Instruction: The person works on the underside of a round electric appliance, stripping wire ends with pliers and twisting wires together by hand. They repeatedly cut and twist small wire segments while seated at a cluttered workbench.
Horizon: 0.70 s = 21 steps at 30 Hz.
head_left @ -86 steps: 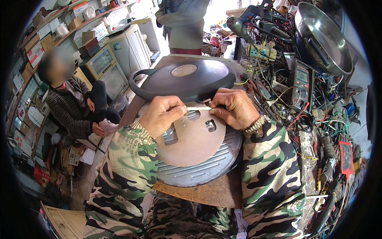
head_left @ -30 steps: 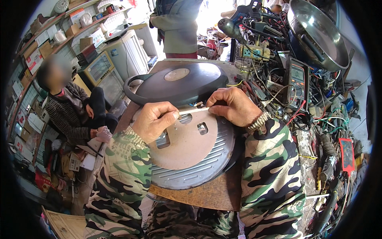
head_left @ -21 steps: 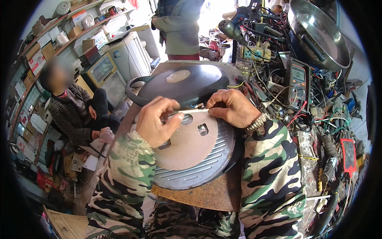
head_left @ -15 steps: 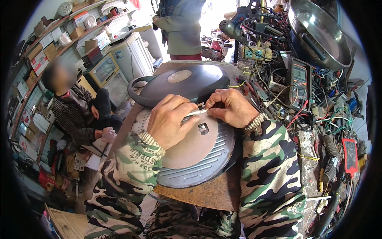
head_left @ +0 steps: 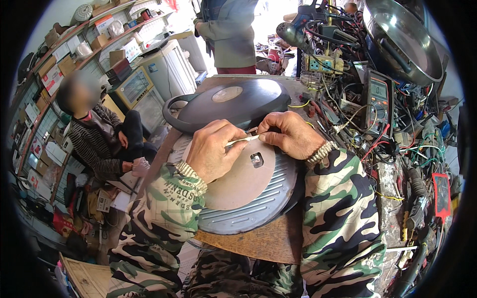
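Close together over a round appliance, both my hands pinch a thin white sleeve-like strip (head_left: 242,141). My left hand (head_left: 212,150) is closed on its left end, thumb and forefinger pressed together. The fingertips of my right hand (head_left: 289,134) grip the right end. What lies inside the strip is too small to make out. Beneath my hands is a flat beige disc (head_left: 238,186) with a small square hole, resting on a round grey ridged metal pan (head_left: 238,224). Just beyond them lies a dark oval lid (head_left: 261,102) with a loop handle at its left.
Tangled wires, tools and a multimeter (head_left: 378,107) crowd the bench's right side. A large steel pan (head_left: 415,54) leans at the far right. Someone sits at left (head_left: 97,134); another person (head_left: 228,37) stands beyond the wooden table (head_left: 271,243). Loaded shelves (head_left: 59,59) line the left wall.
The whole view has shifted slightly. Both hands keep their pinch on the white strip, and their fingers have moved only a little.
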Each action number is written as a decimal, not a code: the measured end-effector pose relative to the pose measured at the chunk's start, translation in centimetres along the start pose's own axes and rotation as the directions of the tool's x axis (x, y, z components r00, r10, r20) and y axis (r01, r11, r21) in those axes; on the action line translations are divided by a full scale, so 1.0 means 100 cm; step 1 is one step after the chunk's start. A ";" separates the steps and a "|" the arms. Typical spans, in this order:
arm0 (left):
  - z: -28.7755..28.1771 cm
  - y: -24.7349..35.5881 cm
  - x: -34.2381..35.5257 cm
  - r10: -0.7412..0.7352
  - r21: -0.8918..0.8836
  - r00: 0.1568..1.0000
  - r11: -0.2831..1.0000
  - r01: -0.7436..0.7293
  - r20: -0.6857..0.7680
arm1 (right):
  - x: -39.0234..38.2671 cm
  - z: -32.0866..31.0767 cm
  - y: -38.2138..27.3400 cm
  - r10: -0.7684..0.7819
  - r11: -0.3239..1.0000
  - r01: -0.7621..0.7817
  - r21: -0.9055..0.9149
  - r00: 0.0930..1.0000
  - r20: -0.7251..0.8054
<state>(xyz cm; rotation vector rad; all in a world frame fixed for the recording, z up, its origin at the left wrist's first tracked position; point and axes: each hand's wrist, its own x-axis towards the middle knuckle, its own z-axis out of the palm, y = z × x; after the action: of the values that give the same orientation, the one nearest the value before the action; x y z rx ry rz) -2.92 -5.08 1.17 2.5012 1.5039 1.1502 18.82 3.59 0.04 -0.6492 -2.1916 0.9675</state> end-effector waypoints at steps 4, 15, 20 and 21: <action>-0.003 -0.004 -0.006 0.038 0.063 0.999 0.997 -0.036 -0.019 | 0.007 0.008 0.005 -0.005 1.000 0.005 0.004 1.000 0.021; -0.001 0.001 0.000 -0.064 -0.043 0.997 0.997 0.066 0.033 | 0.003 0.005 0.004 -0.010 1.000 0.010 0.009 0.999 0.032; 0.000 0.007 0.001 -0.079 0.010 0.997 0.997 0.078 0.019 | 0.003 0.007 0.003 -0.004 1.000 0.003 0.025 1.000 0.024; -0.002 0.007 -0.001 -0.096 0.004 0.995 0.995 0.096 0.022 | 0.004 0.008 0.002 -0.010 1.000 0.010 0.018 0.999 0.030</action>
<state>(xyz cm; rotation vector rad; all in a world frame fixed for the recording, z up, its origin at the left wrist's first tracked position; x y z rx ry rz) -2.49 -5.60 1.51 2.4058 1.6019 1.1026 17.96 3.58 -0.38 -0.6187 -2.2080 0.9965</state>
